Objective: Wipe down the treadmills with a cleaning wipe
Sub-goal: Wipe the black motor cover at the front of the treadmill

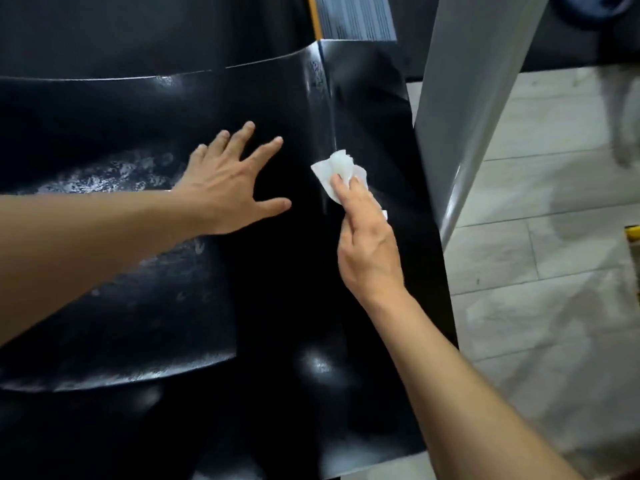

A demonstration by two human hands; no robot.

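The glossy black treadmill cover (145,109) fills most of the head view. My left hand (228,181) lies flat on it with fingers spread, near the middle. To its right, my right hand (367,244) presses a crumpled white cleaning wipe (341,166) against the black surface beside a seam, with straight fingers on top of the wipe. Wet smears glisten on the cover at the left, behind my left forearm.
A grey upright post (460,109) of the treadmill rises just right of the cover. Light wood-pattern floor (540,306) lies to the right. The ribbed belt and an orange strip (313,15) show at the top.
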